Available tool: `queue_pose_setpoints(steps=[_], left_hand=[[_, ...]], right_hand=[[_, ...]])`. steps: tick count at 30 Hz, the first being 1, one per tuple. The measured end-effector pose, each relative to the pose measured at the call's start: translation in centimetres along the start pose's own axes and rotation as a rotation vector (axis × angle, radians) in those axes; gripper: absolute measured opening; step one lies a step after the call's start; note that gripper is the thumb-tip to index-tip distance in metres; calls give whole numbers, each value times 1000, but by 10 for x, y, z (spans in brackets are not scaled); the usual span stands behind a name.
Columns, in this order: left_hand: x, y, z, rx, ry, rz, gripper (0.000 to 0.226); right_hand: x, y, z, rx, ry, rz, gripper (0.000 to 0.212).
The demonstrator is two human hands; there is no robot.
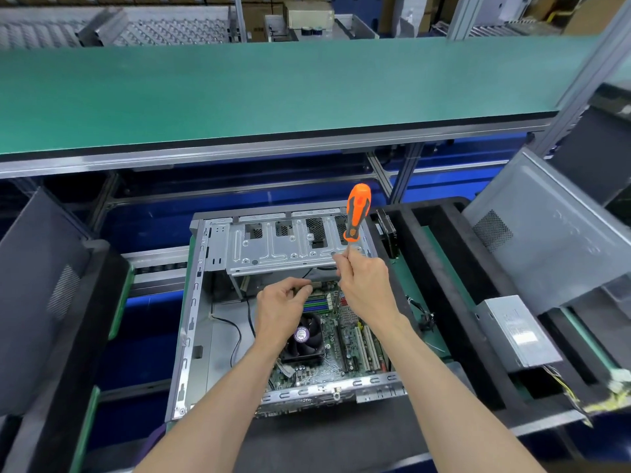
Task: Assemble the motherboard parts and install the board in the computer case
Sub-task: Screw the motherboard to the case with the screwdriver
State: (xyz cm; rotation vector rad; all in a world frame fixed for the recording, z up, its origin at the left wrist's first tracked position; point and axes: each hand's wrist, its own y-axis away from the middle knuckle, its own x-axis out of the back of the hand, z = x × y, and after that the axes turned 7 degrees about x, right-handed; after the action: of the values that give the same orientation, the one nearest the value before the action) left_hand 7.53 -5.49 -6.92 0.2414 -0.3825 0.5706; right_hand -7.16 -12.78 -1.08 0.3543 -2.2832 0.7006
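Observation:
An open grey computer case (191,322) lies flat in front of me. Inside it sits the green motherboard (341,356), with a black CPU fan (304,339) on it. My right hand (365,285) grips the shaft of an orange-and-black screwdriver (356,213), which stands nearly upright with its handle on top and its tip down at the board's far edge. My left hand (283,305) has its fingers curled at the far end of the board beside the memory slots; what they pinch is hidden.
A metal drive cage (283,244) spans the far end of the case. A grey power supply (519,332) with loose wires lies in the black tray at right. Case side panels lean at left (41,291) and right (553,240). A green shelf (273,90) hangs overhead.

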Motion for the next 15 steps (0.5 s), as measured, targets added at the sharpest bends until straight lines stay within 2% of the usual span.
queue_pose_setpoints(steps=[5,8,12,15], left_hand=[[-15,3,17,-88,-51,-123,18],[-30,4,25,-125,-152,-196,19],[-45,2,30,-153,-167,-104,18],[-47,1,29,-235,-180,-36,15]], right_hand=[[-4,0,1,8,61,26,30],[-6,0,-3,6,81,110,39],[-7,-2,-7,10,95,157,49],[-5,-3,-7,-11,44,143,42]])
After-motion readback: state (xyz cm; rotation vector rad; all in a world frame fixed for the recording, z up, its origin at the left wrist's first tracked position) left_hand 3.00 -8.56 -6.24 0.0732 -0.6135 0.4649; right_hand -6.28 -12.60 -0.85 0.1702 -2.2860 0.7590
